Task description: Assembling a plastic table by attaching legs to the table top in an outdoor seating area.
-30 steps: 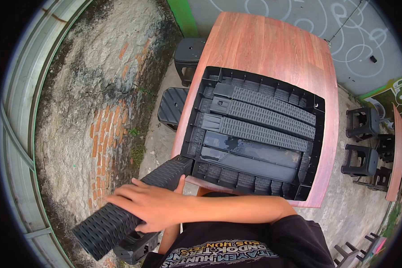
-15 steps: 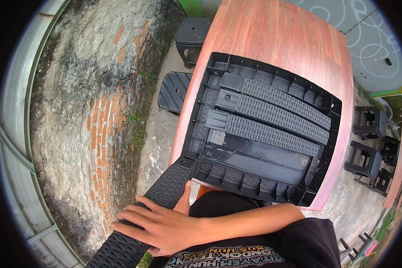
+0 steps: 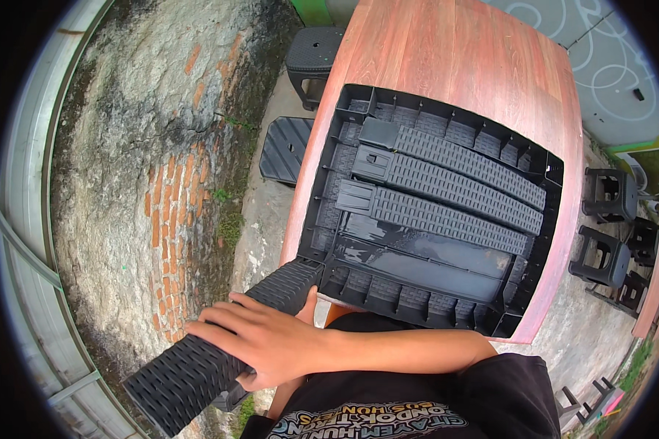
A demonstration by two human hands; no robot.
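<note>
A black plastic table leg [image 3: 190, 377] with a woven pattern slants from the near left corner of an upturned black plastic tabletop [image 3: 436, 311] toward the lower left. My right hand [image 3: 260, 333] reaches across my body and wraps over the leg, thumb on the near side. Beneath and beside the leg, my left hand [image 3: 307, 306] grips it close to the corner; most of that hand is hidden. The leg's upper end meets the corner, but I cannot tell whether it is fixed there. Three similar long woven-patterned pieces [image 3: 454, 175] lie side by side inside the tabletop.
The tabletop rests on a reddish wood-look table [image 3: 447, 51]. On the left are a black stool [image 3: 315, 55], a ridged dark stool [image 3: 285, 150] and a rough brick wall [image 3: 146, 146]. More black stools [image 3: 600, 256] stand on the right.
The leg's free end has swung up and into view at the lower left. My right hand has moved slightly up with it, and the left forearm now shows below.
</note>
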